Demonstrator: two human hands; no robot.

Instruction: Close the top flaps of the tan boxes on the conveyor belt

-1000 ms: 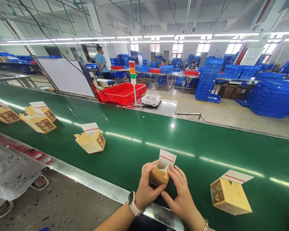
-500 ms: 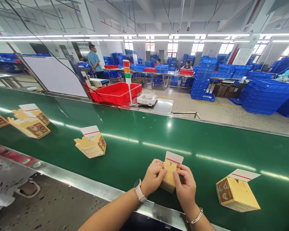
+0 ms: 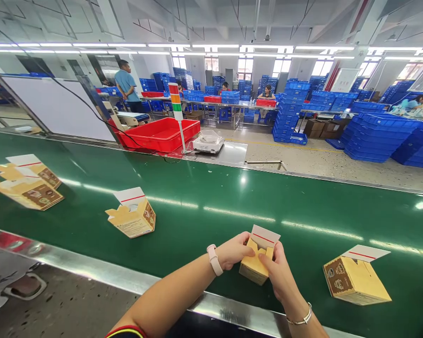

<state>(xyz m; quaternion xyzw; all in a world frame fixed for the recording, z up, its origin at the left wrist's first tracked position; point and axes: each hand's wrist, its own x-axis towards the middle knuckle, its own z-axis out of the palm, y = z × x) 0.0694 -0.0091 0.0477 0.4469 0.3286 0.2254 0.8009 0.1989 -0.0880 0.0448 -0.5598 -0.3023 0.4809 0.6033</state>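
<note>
A small yellow cardboard box (image 3: 253, 271) stands on the green conveyor belt (image 3: 183, 253) between my two hands. Its white lid flap with a red line (image 3: 265, 236) is raised at the back. My left hand (image 3: 235, 249) grips the box from the left, its thumb on the yellow top flaps. From the right, my right hand (image 3: 277, 267) holds the same box, thumb pressed on top close to the other thumb. Some fingers of both hands are hidden behind the box. To the right sits another yellow-and-brown box (image 3: 359, 281), its white flap up.
Left on the belt stands an open box (image 3: 136, 218), with more open boxes (image 3: 31, 190) farther left. Across the belt are a red bin (image 3: 155, 136), a signal light (image 3: 176, 105) and a white scale (image 3: 208, 142). Stacked blue crates (image 3: 291, 110) and several people are beyond.
My hands and the box have shifted slightly right. Both thumbs have come closer together on the top flaps. The camera view has turned a little, moving the background left.
</note>
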